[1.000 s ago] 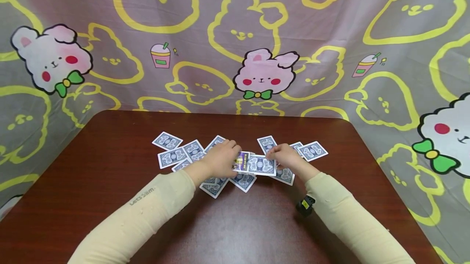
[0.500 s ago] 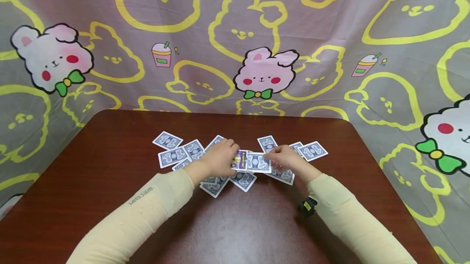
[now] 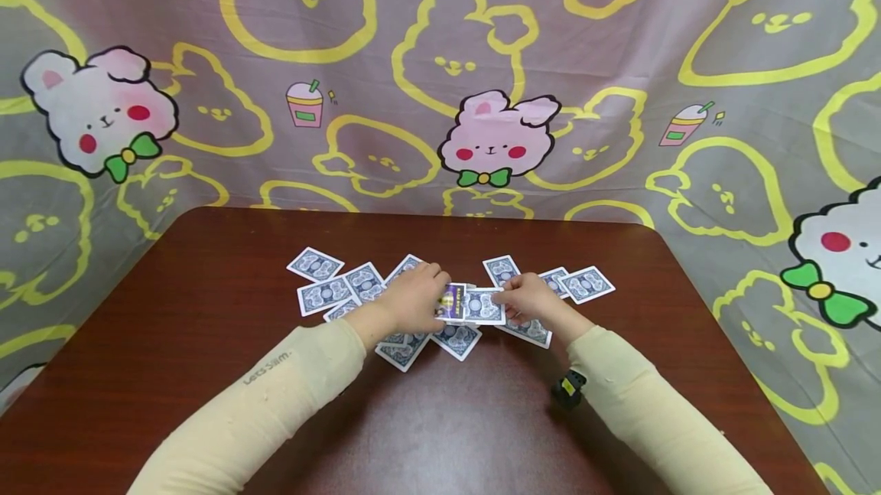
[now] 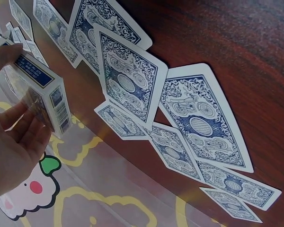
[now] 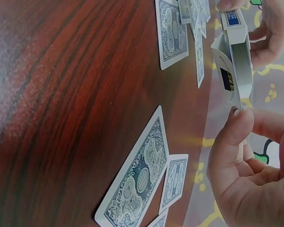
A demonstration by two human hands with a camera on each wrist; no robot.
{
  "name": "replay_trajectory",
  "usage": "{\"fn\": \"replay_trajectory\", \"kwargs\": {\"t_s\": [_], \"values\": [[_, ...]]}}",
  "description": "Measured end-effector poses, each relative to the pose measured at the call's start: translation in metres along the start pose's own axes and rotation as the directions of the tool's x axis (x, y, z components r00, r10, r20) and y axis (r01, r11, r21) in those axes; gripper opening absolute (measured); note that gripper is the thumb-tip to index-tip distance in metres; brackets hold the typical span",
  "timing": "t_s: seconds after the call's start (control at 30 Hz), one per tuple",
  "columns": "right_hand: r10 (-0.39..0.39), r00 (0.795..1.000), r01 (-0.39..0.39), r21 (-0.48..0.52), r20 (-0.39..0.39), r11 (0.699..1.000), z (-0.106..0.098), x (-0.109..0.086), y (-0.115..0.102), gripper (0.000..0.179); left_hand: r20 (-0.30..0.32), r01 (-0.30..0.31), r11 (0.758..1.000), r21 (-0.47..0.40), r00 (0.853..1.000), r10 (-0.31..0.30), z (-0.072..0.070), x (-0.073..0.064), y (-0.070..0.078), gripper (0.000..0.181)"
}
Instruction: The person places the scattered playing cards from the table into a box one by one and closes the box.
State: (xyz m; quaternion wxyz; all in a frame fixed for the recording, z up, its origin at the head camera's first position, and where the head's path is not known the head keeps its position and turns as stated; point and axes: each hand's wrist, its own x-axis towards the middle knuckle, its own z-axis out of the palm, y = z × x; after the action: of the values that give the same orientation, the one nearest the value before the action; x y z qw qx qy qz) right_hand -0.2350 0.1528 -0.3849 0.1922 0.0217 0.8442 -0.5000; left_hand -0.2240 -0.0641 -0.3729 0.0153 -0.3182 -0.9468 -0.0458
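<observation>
My left hand [image 3: 413, 297] grips a small playing-card box [image 3: 452, 302], its thumb on one side and fingers on the other in the left wrist view. The box has a purple and yellow front and lies sideways above the table, its open end facing right. At that opening my right hand [image 3: 535, 300] pinches the outer end of a blue-backed playing card [image 3: 483, 306]. The card's other end is at or inside the box mouth; how deep it sits is hidden. In the right wrist view the thumb and a finger [image 5: 239, 123] meet on the card's edge.
Several blue-backed cards lie face down on the dark red wooden table [image 3: 440, 418], some overlapping. One group [image 3: 325, 294] spreads left of and below the box, another [image 3: 586, 284] to the right. A patterned curtain [image 3: 385, 59] stands behind the table. My right wrist wears a black device [image 3: 568, 388].
My right hand and the pinched card have shifted slightly left, towards the box, so less of the card shows outside it. The left hand and the table cards stay about where they were.
</observation>
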Motion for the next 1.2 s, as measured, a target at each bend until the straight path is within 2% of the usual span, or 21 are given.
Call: {"fn": "replay_trajectory", "kwargs": {"t_s": [0.2, 0.53, 1.0, 1.2], "values": [[-0.041, 0.999, 0.041, 0.001, 0.018, 0.999, 0.002, 0.008, 0.008, 0.019, 0.005, -0.001, 1.0, -0.009, 1.0, 0.001, -0.002, 0.001, 0.003, 0.057], [0.005, 0.999, -0.007, -0.035, -0.037, 0.999, 0.011, -0.001, -0.003, 0.014, -0.017, -0.029, 0.999, 0.028, 0.999, 0.03, -0.001, 0.003, 0.007, 0.059], [0.002, 0.999, -0.004, -0.053, -0.035, 0.999, 0.017, 0.002, -0.002, 0.015, -0.031, -0.033, 0.999, 0.033, 0.999, 0.034, -0.001, 0.004, 0.01, 0.056], [0.029, 0.999, -0.032, -0.066, -0.036, 0.997, 0.02, 0.003, -0.003, 0.019, -0.033, -0.033, 0.999, 0.023, 0.999, 0.034, 0.0, 0.004, 0.01, 0.056]]}}
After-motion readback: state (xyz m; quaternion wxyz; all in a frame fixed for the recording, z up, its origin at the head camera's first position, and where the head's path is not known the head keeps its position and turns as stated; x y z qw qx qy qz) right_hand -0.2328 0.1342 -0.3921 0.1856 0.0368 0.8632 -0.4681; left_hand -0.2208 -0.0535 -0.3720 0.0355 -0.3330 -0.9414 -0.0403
